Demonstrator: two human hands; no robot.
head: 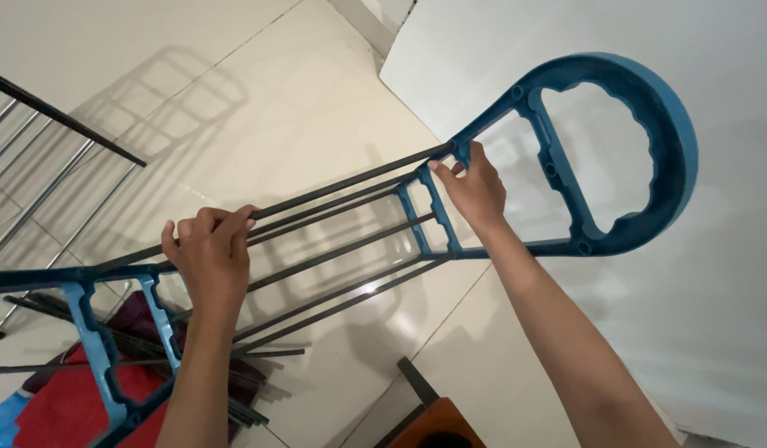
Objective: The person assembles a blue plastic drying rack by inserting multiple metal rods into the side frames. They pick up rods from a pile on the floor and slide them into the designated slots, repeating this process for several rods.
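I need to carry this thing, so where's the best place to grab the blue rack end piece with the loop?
Probably the round loop handle of the blue end piece, taken from the right, its open outer side. Its inner edge has scalloped finger grooves, so fingers can wrap through the opening. The right hand pinches the frame corner where the top dark rod enters; the left hand curls over that rod.

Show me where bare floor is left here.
Bare tile lies between the metal rack and the blue frame, above the left hand and right hand. Lower left is crowded: loose rods, red cloth.
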